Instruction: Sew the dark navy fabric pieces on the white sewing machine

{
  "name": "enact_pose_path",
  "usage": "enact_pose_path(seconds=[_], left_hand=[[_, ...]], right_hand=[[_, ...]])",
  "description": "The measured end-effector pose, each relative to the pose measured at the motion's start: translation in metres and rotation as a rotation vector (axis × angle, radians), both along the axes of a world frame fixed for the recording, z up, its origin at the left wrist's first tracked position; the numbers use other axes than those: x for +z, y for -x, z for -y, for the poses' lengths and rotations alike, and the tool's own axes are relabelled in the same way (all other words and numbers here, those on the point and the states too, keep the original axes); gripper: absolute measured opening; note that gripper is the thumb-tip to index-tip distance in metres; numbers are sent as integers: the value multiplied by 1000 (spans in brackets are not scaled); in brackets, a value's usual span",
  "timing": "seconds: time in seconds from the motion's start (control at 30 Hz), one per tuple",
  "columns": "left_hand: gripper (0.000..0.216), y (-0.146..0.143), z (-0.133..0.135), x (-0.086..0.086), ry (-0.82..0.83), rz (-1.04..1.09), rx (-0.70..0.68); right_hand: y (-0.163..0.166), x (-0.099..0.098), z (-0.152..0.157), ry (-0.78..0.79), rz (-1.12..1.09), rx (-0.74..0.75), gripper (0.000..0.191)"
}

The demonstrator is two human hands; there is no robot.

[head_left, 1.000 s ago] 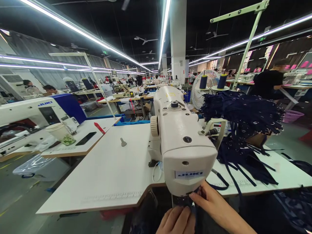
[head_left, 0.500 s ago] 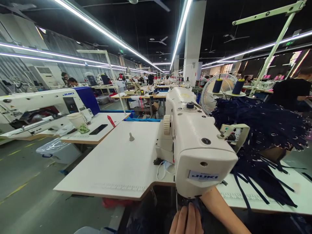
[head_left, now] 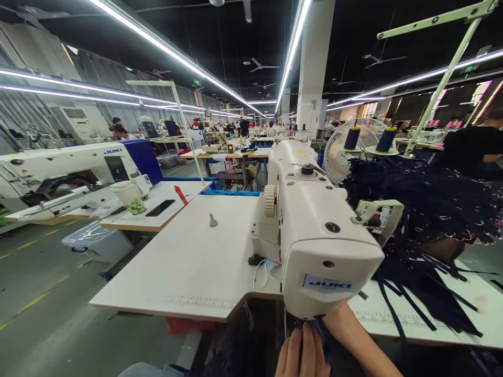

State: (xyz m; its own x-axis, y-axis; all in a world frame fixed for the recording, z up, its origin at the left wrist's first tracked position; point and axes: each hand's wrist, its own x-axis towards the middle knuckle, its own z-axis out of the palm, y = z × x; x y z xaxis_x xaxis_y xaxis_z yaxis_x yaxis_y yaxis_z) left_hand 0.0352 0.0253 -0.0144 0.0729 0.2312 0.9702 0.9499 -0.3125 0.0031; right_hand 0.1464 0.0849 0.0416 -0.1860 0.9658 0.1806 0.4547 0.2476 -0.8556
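Under the head of the white JUKI sewing machine [head_left: 330,262], my left hand [head_left: 302,352] has its fingers pressed together on dark navy fabric [head_left: 319,331]. Most of this cloth is hidden by the hand and the machine. My right hand [head_left: 338,318] reaches in from the right; only the wrist and forearm show, and its fingers are out of sight behind the machine head. The needle area cannot be seen. More dark cloth [head_left: 231,345] hangs below the table edge on the left.
A heap of navy straps with metal rings [head_left: 432,204] lies right of the machine. On the white table [head_left: 188,262] rests a small grey piece [head_left: 212,220]. A cup [head_left: 129,198], phone [head_left: 160,208] and second JUKI machine [head_left: 70,162] are left. A fan [head_left: 334,152] stands behind.
The view has shifted very slightly. My left hand stays on the navy fabric under the machine head, and the right forearm keeps nearly the same place.
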Motion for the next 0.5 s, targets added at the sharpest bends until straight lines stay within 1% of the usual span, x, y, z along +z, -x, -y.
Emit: enact_pose_path(seconds=[0.07, 0.2, 0.3, 0.4, 0.5], left_hand=[[43, -4, -3, -4, -36, 44, 6], [43, -9, -4, -6, -22, 50, 9], [45, -10, -3, -5, -18, 60, 16], [45, -10, -4, -3, -54, 67, 42], [41, -7, -1, 0, -44, 8, 67]], right_hand=[[0, 1, 0, 5, -8, 8, 34], [0, 0, -1, 10, -18, 14, 31], [0, -5, -2, 12, -7, 10, 31], [-2, -11, -3, 21, 12, -3, 35], [-5, -15, -6, 40, 28, 15, 37]])
